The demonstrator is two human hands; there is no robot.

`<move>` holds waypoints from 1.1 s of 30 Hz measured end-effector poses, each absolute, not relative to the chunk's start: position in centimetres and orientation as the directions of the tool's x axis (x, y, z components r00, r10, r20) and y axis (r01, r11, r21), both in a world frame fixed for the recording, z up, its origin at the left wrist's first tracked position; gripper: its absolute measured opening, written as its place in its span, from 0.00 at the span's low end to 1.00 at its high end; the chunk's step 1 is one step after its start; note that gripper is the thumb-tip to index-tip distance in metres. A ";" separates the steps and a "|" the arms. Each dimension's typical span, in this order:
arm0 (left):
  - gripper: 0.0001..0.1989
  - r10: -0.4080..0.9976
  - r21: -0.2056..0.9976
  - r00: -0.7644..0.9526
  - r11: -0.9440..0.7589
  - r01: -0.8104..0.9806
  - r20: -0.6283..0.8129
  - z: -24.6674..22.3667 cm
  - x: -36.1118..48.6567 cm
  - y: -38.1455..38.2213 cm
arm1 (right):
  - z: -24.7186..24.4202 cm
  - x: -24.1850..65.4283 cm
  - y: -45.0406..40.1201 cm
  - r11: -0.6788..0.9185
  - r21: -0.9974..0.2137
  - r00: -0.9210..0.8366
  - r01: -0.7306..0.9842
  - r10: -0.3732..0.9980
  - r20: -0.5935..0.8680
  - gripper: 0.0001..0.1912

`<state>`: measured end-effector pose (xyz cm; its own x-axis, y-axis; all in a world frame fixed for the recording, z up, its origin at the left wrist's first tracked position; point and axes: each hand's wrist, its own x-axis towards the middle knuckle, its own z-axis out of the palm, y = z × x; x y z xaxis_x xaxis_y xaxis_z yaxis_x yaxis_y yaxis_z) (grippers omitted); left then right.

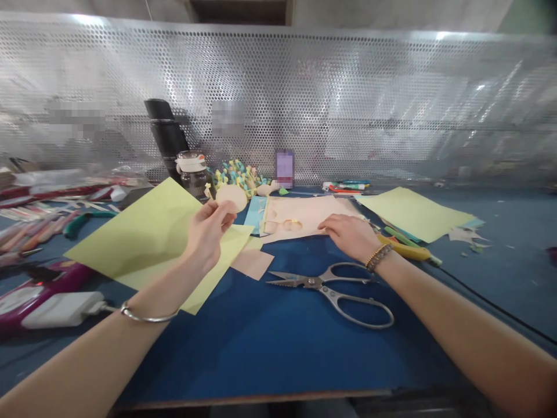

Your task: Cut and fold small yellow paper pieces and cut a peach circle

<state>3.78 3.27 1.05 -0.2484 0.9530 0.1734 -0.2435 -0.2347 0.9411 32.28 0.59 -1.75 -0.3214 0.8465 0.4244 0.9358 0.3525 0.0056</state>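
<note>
Up off the table on the left, my left hand [208, 232] pinches a round cream-coloured paper piece [232, 199] between thumb and fingers. My right hand [350, 234] is at the near edge of a pale pink paper sheet [311, 209], its bent fingers closed on that edge. Round cut-out shapes show in the sheet's left part. Between my forearms lie metal scissors [312, 282], blades slightly apart and pointing left, touched by neither hand. A small pink paper scrap [253, 263] lies left of the blades. Behind my left hand is a large yellow-green sheet [143, 238].
At the back stand a black cylinder [162, 130], a bottle with a white lid [191, 171] and a pile of small coloured paper pieces [239, 177]. Yellow-green sheets [413, 213] and a yellow-handled tool [404, 248] lie right. A purple power strip [47, 290] is left.
</note>
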 end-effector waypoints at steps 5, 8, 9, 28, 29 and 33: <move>0.09 0.974 0.961 -0.176 -0.178 -0.212 0.141 0.6 4.2 3.2 | -1.0 30.4 1.3 0.372 -0.011 -0.337 0.928 0.854 0.396 0.16; 0.10 0.981 0.964 -0.140 -0.162 -0.213 0.134 0.3 4.2 3.4 | -0.8 28.7 3.2 0.421 -0.009 -0.392 0.907 0.851 0.350 0.16; 0.10 0.983 0.964 -0.128 -0.159 -0.214 0.133 0.1 4.2 3.5 | -0.9 28.1 3.9 0.435 -0.006 -0.409 0.900 0.850 0.332 0.16; 0.12 1.000 0.966 0.008 0.013 -0.260 -0.011 -0.6 4.7 3.2 | 1.1 27.8 -2.2 0.546 -0.209 -0.506 0.811 0.835 0.216 0.11; 0.12 1.000 0.966 0.002 0.010 -0.259 -0.010 -0.5 4.7 3.2 | 1.1 28.4 -3.7 0.552 -0.219 -0.517 0.805 0.832 0.201 0.11; 0.11 1.000 0.967 -0.013 0.002 -0.253 -0.006 -0.4 5.0 3.0 | 0.2 30.8 -8.9 0.476 -0.255 -0.441 0.841 0.878 0.184 0.12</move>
